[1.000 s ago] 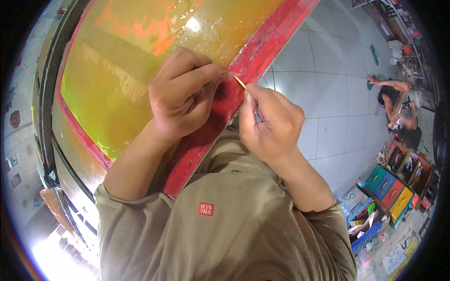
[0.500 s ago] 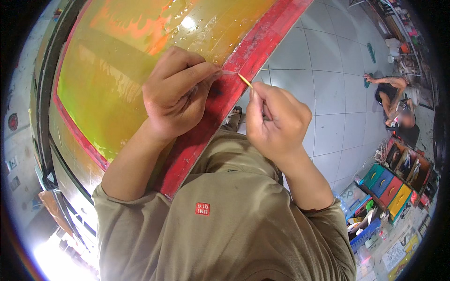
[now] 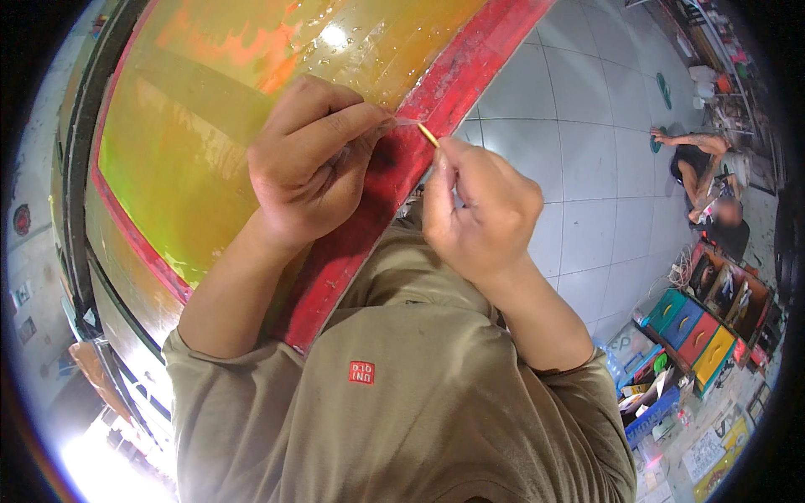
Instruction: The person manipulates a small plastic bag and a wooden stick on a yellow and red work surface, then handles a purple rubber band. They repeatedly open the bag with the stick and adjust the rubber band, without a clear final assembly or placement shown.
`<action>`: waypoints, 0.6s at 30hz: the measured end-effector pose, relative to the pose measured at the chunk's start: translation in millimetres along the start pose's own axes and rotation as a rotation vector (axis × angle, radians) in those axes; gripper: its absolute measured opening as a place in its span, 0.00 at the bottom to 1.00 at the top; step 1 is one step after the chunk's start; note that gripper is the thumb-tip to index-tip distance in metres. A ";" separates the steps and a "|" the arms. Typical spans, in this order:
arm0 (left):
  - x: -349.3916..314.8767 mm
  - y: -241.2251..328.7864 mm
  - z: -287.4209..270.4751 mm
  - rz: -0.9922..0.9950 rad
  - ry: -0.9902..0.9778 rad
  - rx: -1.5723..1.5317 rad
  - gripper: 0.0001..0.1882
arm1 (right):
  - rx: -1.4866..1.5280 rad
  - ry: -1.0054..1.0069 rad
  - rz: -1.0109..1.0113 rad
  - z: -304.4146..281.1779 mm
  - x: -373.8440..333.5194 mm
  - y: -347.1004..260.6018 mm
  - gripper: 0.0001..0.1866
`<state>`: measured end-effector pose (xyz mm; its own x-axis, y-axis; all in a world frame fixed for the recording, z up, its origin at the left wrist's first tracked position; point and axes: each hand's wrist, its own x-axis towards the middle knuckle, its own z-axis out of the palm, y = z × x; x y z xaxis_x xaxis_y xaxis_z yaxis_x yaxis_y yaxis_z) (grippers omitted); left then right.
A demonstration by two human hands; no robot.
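My left hand is closed in a pinch over the red border of a large wet-looking yellow-green panel. From its fingertips a thin, pale, see-through strip stretches to the right; what it is made of I cannot make out. The strip's far end meets the tip of a slim yellow stick. Thumb and fingers of my right hand grip that stick, its tip pointing up and left above the red border. Orange patches and droplets show on the panel's upper part.
To the right spreads a pale tiled floor. Another person sits low at the far right, near cluttered shelves. Coloured drawers and a blue bin of odds and ends stand at the lower right. A dark frame bar borders the left.
Both hands have shifted slightly up and left, the right one more so. The stick's tip stays against the strip, and less of the stick shows beyond my right fingers.
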<state>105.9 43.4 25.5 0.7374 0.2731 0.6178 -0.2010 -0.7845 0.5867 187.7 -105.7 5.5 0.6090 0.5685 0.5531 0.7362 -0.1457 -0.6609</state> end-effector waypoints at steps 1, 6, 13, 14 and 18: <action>0.5 -0.4 0.1 0.012 -0.001 0.004 0.12 | -0.023 -0.003 0.001 -0.4 0.7 1.3 0.09; 2.1 -1.4 0.8 0.021 -0.011 -0.028 0.12 | 0.033 0.021 0.000 0.6 0.1 -1.5 0.09; 1.1 -2.2 1.2 0.020 0.004 0.002 0.13 | -0.016 -0.013 0.001 -2.5 0.6 1.7 0.09; 1.3 -1.9 1.0 0.023 0.000 0.012 0.13 | 0.003 0.006 -0.016 -0.7 0.9 1.7 0.09; 2.0 -1.3 -1.6 0.031 -0.022 0.033 0.12 | 0.001 0.008 -0.003 -1.0 0.8 0.2 0.08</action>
<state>106.6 45.8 26.8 0.7452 0.2363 0.6236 -0.2028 -0.8105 0.5495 188.6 -106.1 6.4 0.6095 0.5620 0.5591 0.7375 -0.1433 -0.6600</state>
